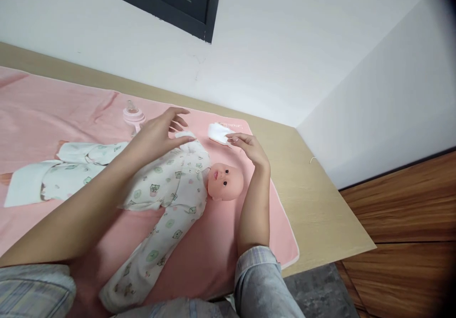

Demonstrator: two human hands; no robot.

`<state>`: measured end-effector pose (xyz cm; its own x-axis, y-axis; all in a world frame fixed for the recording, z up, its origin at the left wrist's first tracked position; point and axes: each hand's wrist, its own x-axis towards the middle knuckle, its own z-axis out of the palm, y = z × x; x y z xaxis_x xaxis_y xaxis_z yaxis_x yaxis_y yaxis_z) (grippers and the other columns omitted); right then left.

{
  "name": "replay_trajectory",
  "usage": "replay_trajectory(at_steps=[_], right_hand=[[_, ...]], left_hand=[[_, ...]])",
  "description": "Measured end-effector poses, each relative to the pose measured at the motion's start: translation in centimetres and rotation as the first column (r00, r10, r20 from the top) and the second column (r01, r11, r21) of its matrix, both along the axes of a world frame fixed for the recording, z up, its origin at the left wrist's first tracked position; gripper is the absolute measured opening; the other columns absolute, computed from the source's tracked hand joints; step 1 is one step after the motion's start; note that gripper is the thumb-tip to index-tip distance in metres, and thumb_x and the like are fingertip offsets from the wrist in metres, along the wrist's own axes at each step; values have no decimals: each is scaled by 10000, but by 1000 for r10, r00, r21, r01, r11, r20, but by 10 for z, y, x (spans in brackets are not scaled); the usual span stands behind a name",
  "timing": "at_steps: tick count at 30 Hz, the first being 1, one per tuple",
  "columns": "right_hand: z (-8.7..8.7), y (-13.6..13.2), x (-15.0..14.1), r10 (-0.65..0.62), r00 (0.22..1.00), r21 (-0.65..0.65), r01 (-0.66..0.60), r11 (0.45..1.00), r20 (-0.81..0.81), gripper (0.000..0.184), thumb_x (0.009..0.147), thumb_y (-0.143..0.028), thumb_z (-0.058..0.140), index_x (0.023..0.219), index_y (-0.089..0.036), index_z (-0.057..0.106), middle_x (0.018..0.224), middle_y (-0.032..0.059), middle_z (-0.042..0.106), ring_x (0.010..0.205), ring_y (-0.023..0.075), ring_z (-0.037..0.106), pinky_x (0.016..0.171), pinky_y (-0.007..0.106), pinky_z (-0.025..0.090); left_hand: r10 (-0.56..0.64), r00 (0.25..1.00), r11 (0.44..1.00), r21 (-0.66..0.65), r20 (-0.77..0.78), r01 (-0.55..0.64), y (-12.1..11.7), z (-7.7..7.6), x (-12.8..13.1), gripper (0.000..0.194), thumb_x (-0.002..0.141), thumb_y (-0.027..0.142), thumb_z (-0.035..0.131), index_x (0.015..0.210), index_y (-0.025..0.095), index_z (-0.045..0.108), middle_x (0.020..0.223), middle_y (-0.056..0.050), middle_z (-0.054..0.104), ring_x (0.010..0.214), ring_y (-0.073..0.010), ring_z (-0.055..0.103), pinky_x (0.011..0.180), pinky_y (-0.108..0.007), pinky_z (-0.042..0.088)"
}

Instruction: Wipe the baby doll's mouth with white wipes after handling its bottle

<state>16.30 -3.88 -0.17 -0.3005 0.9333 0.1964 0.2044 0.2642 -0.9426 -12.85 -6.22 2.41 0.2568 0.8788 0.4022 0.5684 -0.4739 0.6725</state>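
Note:
A baby doll (225,182) in a white printed sleepsuit (167,190) lies on its back on a pink mat (42,118), head to the right. My left hand (161,133) hovers over the doll's far sleeve with fingers spread, holding nothing. My right hand (249,148) reaches past the doll's head, and its fingertips touch a small white folded cloth (218,132) lying on the mat.
A pink baby bottle (133,117) stands on the mat behind my left hand. The mat covers a light wooden table (320,213) set against a white wall. The table's right edge drops to a wooden floor (409,242).

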Motion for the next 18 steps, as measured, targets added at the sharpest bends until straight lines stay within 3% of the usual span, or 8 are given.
replay_trajectory(at_steps=[4, 9, 13, 18], right_hand=[[-41, 26, 13, -102, 989, -116, 90, 989, -108, 335, 776, -453, 706, 1006, -213, 748, 1071, 50, 720, 1010, 196, 658, 1009, 396, 497], [-81, 44, 18, -214, 975, -268, 190, 945, -64, 281, 743, -343, 697, 972, -183, 735, 930, 41, 712, 916, 170, 653, 985, 398, 499], [-91, 47, 24, -249, 968, -273, 229, 935, -43, 271, 745, -323, 675, 970, -179, 726, 943, 36, 703, 901, 164, 650, 989, 404, 495], [-87, 44, 35, -298, 954, -231, 294, 928, 19, 274, 756, -323, 641, 987, -196, 716, 997, 34, 709, 926, 164, 646, 966, 383, 500]], left_hand=[[131, 990, 991, 26, 57, -133, 4, 11, -24, 556, 868, 469, 702, 1319, 189, 533, 1141, -76, 649, 998, -212, 638, 903, -364, 536], [278, 957, 957, 63, 84, -284, 13, 19, -56, 492, 885, 434, 684, 1288, 170, 586, 1124, -64, 661, 978, -204, 657, 904, -385, 550], [363, 929, 924, 103, 67, -369, 19, 19, -75, 462, 868, 359, 686, 1278, 162, 609, 1092, -43, 672, 960, -188, 660, 902, -384, 550], [485, 874, 869, 104, 16, -484, 25, 14, -104, 444, 886, 368, 674, 1282, 182, 596, 1126, -23, 671, 985, -167, 638, 909, -374, 544]])
